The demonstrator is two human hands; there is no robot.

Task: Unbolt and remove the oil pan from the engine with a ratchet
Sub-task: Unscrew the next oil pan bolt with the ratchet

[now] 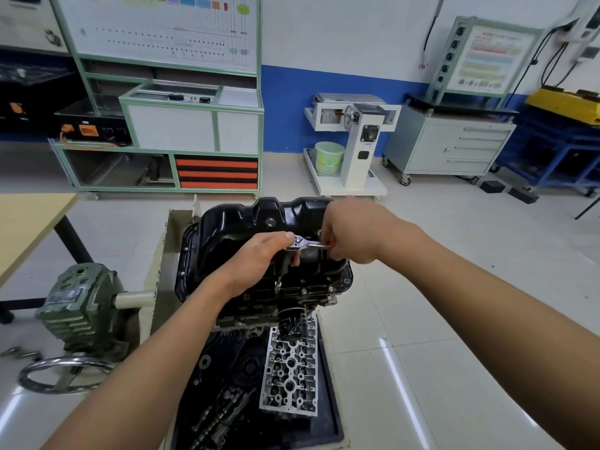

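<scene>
Arms: both reach in from the bottom edge and meet over the job.
Left hand (259, 258): thumb on top of the ratchet (308, 244) head, fingers curled round the extension (278, 274) under it.
Right hand (350, 235): fist clamped tight on the handle.
Socket: looks seated on a bolt on the near flange, hard to be sure.
Oil pan (246, 219): on top of the upturned engine (276, 300), other bolts (303, 291) not out yet.
Risk 1: long extension imo. If the left hand lets it lean, the socket rides off and rounds the bolt.
Risk 2: a slip sends knuckles into the pan edge.
Risk 3: a freed bolt could drop into the tray (331, 427) by the cylinder head (290, 375).
</scene>
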